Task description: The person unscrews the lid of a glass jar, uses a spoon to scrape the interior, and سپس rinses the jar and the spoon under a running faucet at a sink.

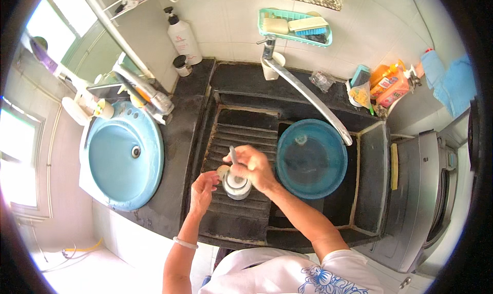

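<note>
My right hand (pixel 254 169) grips a slim grey handle (pixel 233 155), which points up and away from me. Whatever is at the handle's lower end is hidden by my fingers. Directly under that hand is a small clear jar (pixel 237 190) with something white at its top. It is over the ribbed black drainboard (pixel 238 224). To the jar's left, my left hand (pixel 203 190) has thumb and fingertips together at the edge of a small round tan piece (pixel 222 170), partly covered by my right hand.
Right of the drainboard, a blue plastic basin (pixel 312 194) sits in the black sink under a long metal faucet (pixel 308 97). A light-blue washbasin (pixel 111 159) is at left. Pump bottles (pixel 394 88) stand in the back right corner; a green wall basket (pixel 296 14) holds a brush.
</note>
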Motion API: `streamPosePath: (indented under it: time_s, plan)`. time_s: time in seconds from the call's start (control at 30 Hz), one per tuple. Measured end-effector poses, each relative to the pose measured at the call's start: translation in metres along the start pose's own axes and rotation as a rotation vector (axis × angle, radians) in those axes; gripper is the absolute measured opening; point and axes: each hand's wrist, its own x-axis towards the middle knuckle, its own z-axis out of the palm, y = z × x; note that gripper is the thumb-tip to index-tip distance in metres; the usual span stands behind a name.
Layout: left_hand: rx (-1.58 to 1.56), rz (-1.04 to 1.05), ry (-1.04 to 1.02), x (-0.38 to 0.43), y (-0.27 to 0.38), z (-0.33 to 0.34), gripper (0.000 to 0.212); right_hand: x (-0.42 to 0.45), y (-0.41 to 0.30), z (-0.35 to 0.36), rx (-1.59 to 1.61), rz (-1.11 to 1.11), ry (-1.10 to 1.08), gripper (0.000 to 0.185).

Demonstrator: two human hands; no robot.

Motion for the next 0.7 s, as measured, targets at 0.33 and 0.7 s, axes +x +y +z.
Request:
streamPosePath:
  time_s: [0.33,0.7]
  plan:
    - [-0.091,-0.048,0.076,-0.055,0.014,-0.008,0.024,-0.017,-0.028,0.005,-0.498,-0.188,0.207,0.023]
    - [0.11,-0.006,-0.104,-0.071,0.045,0.006,0.027,-0.06,-0.028,-0.02,-0.513,-0.268,0.328,0.028]
